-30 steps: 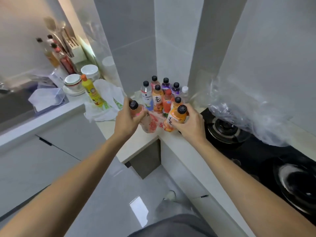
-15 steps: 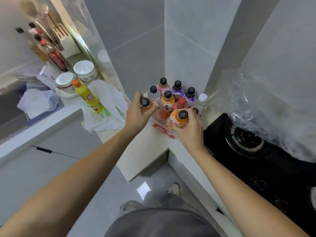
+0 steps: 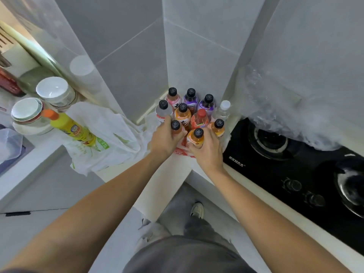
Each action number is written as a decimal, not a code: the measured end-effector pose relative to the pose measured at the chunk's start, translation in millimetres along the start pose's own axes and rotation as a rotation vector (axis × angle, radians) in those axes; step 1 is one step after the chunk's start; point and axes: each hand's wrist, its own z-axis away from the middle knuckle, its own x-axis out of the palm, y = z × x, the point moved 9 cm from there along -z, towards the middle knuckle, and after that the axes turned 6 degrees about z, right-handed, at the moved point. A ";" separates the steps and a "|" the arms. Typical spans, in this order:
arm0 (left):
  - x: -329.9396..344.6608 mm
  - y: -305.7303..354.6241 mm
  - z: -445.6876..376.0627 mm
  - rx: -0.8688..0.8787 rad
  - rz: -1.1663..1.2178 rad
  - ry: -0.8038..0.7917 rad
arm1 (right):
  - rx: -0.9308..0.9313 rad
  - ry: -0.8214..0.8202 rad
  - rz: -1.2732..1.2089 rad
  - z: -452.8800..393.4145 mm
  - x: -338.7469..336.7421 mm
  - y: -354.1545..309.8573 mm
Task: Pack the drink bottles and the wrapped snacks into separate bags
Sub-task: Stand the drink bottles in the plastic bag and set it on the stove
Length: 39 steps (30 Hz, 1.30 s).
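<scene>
Several small drink bottles (image 3: 190, 104) stand clustered in the counter corner: pink, purple, orange, one red-capped and one clear with a white cap. My left hand (image 3: 165, 139) grips a pink bottle with a black cap (image 3: 175, 126) at the cluster's front left. An orange bottle with a black cap (image 3: 196, 137) is held upright in my right hand (image 3: 207, 152) at the front. Under both hands lies a red-printed plastic bag (image 3: 182, 152), mostly hidden. A white plastic bag with green print (image 3: 102, 138) lies crumpled to the left. No wrapped snacks are visible.
A yellow detergent bottle (image 3: 72, 129) lies on the white bag. Stacked bowls (image 3: 29, 113) and a white jar (image 3: 55, 91) sit at the far left. A black gas hob (image 3: 295, 170) fills the right, with clear plastic film (image 3: 279, 113) hanging over its back burner.
Both hands carried their bottles forward into the corner and set them upright against the cluster. The view moved closer and tilted further down.
</scene>
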 end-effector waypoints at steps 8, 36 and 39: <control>-5.8 5.1 -3.4 0.122 -0.011 -0.090 | 0.075 0.073 0.192 4.5 -2.9 -5.8; -46.8 -71.4 -92.1 -0.457 0.464 -0.132 | 1.135 -0.041 -0.636 -5.5 19.2 157.9; -54.2 -69.9 -103.5 -0.454 0.457 -0.068 | 1.122 0.112 -0.683 -14.6 0.0 156.6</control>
